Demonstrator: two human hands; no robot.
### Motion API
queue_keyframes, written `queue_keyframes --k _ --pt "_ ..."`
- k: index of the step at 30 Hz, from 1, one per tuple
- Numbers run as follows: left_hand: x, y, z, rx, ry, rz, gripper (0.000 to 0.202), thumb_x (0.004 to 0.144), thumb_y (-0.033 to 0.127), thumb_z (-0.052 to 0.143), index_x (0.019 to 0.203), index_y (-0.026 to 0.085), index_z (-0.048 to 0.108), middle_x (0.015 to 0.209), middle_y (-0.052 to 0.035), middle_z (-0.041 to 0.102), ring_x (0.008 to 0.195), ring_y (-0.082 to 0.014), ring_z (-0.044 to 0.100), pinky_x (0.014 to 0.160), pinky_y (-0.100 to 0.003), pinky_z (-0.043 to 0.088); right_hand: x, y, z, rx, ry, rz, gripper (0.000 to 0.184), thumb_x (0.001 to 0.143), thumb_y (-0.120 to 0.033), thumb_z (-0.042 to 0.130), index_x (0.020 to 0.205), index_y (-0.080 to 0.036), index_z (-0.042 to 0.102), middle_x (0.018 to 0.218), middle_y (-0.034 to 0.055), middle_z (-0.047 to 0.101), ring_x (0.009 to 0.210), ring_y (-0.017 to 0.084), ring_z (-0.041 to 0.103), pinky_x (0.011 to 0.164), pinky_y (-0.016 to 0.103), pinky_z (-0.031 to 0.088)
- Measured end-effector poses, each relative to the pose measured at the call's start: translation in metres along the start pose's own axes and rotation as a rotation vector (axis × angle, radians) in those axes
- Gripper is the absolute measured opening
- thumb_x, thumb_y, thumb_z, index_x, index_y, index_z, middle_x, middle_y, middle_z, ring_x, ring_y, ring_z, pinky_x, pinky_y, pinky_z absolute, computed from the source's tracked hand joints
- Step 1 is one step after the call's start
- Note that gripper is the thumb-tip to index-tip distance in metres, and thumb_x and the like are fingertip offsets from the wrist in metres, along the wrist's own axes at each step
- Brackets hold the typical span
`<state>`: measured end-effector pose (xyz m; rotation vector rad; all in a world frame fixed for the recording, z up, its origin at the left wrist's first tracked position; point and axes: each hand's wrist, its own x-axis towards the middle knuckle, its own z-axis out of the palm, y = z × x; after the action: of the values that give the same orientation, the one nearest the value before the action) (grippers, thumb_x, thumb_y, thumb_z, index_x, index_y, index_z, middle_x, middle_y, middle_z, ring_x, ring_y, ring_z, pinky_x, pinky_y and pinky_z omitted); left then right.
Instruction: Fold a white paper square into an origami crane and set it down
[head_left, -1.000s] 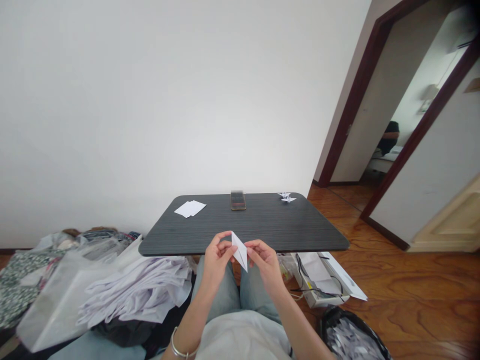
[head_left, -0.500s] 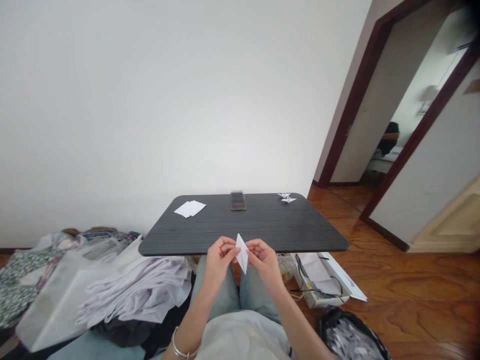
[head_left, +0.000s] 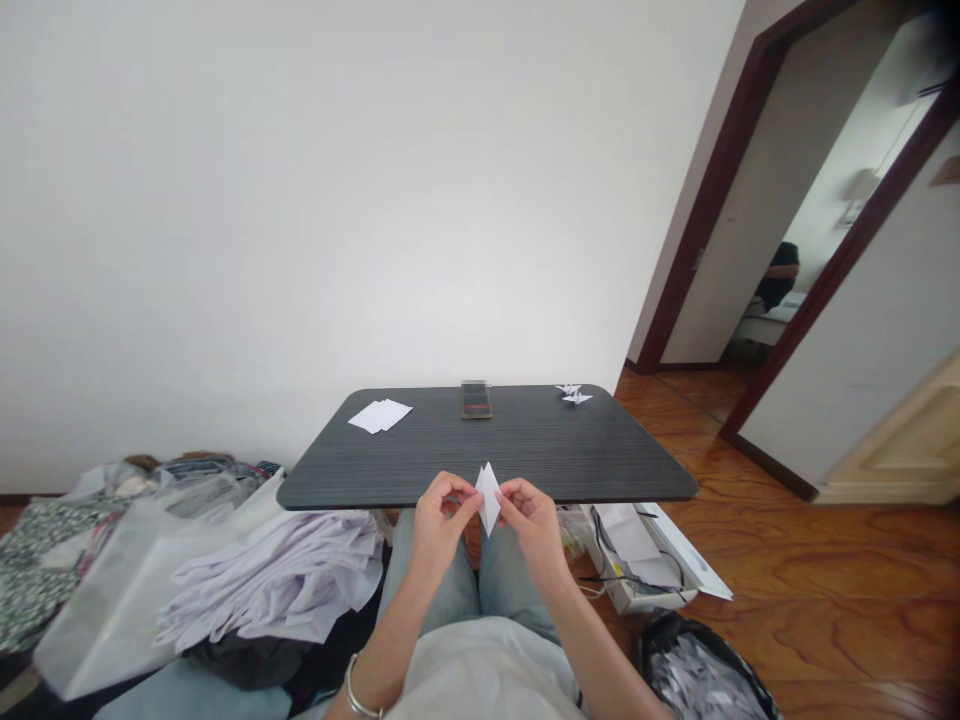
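A small piece of folded white paper [head_left: 489, 500], long and diamond-shaped with two points at its top, is held upright over the near edge of the dark table [head_left: 420, 465]. My left hand [head_left: 442, 515] pinches its left side between thumb and fingers. From the right, my right hand [head_left: 531, 515] grips the opposite side the same way. Folded paper cranes [head_left: 576, 397] lie at the table's far right corner. Toward the far left are white paper sheets [head_left: 380, 415], overlapping one another.
A phone-like dark object [head_left: 476, 400] lies at the table's back middle. White cloth [head_left: 277, 580] is heaped at left. On the floor at right are a white box [head_left: 652, 603] with cables and a black bag [head_left: 705, 670] of paper scraps. A person [head_left: 780, 275] shows through the doorway.
The folded paper has turned in my fingers, and its top now shows two separate points instead of one. Both hands stay almost in place, still pinching it.
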<state>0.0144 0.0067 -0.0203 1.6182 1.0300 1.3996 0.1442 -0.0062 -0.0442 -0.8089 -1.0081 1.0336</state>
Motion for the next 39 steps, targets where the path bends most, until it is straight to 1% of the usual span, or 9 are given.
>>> queue_keyframes --k 7,10,14,18,23,27,30,36,39 --pt "-0.0026 0.0033 0.0001 -0.027 -0.072 -0.026 0.012 0.076 0.026 0.058 0.074 0.015 0.062 0.077 -0.003 0.057 0.07 -0.0141 0.055 0.056 -0.021 0.043 -0.0014 -0.0018 0.0011 -0.021 -0.01 -0.02 0.017 0.071 -0.032 0.068 0.069 -0.017 0.06 0.059 -0.0024 0.056 0.05 0.01 0.047 0.046 0.02 0.039" --pt "-0.0038 0.0037 0.0007 -0.085 -0.103 -0.046 0.013 0.077 0.026 0.059 0.08 0.014 0.063 0.081 -0.0041 0.059 0.074 -0.0151 0.057 0.06 -0.023 0.047 -0.0018 -0.0022 0.0016 -0.052 -0.012 -0.042 0.015 0.071 -0.03 0.068 0.07 -0.017 0.06 0.059 -0.0018 0.058 0.051 0.01 0.049 0.047 0.02 0.039" --pt "-0.0056 0.0074 0.0028 -0.12 -0.136 0.008 0.016 0.078 0.027 0.059 0.085 0.014 0.065 0.084 -0.0056 0.06 0.078 -0.0165 0.059 0.065 -0.025 0.049 -0.0017 -0.0024 0.0024 -0.084 0.011 -0.062 0.014 0.07 -0.029 0.068 0.068 -0.017 0.061 0.059 -0.0009 0.06 0.052 0.011 0.051 0.049 0.021 0.04" --pt "-0.0068 0.0095 0.0035 -0.062 -0.124 0.037 0.014 0.074 0.026 0.064 0.081 0.014 0.066 0.085 -0.0062 0.062 0.078 -0.0168 0.06 0.066 -0.026 0.05 -0.0017 -0.0011 0.0018 -0.107 0.021 -0.072 0.014 0.07 -0.029 0.068 0.067 -0.017 0.062 0.059 -0.0004 0.061 0.052 0.012 0.051 0.05 0.022 0.039" --pt "-0.0064 0.0067 0.0011 -0.022 -0.068 0.047 0.013 0.078 0.025 0.059 0.073 0.014 0.063 0.082 -0.0063 0.065 0.076 -0.0165 0.061 0.069 -0.026 0.05 -0.0017 -0.0005 -0.0011 -0.187 -0.012 -0.126 0.011 0.074 -0.027 0.064 0.068 -0.018 0.065 0.062 -0.0002 0.059 0.055 0.012 0.051 0.05 0.022 0.038" --pt "-0.0054 0.0056 -0.0009 0.001 -0.099 0.089 0.011 0.08 0.023 0.056 0.073 0.015 0.06 0.098 -0.0092 0.067 0.088 -0.019 0.063 0.078 -0.029 0.048 -0.0019 -0.0033 -0.0016 -0.232 -0.014 -0.233 0.011 0.074 -0.027 0.064 0.067 -0.019 0.065 0.075 0.0031 0.061 0.07 0.016 0.055 0.055 0.023 0.041" --pt "-0.0054 0.0056 -0.0017 0.037 -0.114 0.12 0.012 0.081 0.024 0.056 0.072 0.016 0.059 0.105 -0.011 0.066 0.096 -0.021 0.061 0.083 -0.032 0.047 -0.0022 -0.0052 -0.0008 -0.235 0.005 -0.265 0.01 0.074 -0.027 0.065 0.067 -0.02 0.066 0.08 0.0041 0.061 0.075 0.017 0.056 0.058 0.024 0.043" --pt "-0.0062 0.0072 -0.0026 0.05 -0.121 0.132 0.015 0.082 0.027 0.055 0.071 0.016 0.057 0.107 -0.0112 0.065 0.099 -0.0216 0.06 0.086 -0.034 0.045 -0.0029 -0.006 -0.0003 -0.235 0.013 -0.273 0.011 0.074 -0.026 0.065 0.065 -0.02 0.065 0.064 -0.0002 0.055 0.061 0.014 0.05 0.054 0.024 0.038" --pt "-0.0061 0.0081 -0.0028 0.032 -0.123 0.134 0.016 0.082 0.027 0.055 0.07 0.016 0.057 0.104 -0.0107 0.066 0.096 -0.0211 0.061 0.084 -0.032 0.045 -0.0036 -0.007 0.0 -0.231 -0.01 -0.248 0.013 0.076 -0.027 0.063 0.065 -0.02 0.064 0.062 -0.0007 0.054 0.058 0.013 0.048 0.053 0.024 0.037"
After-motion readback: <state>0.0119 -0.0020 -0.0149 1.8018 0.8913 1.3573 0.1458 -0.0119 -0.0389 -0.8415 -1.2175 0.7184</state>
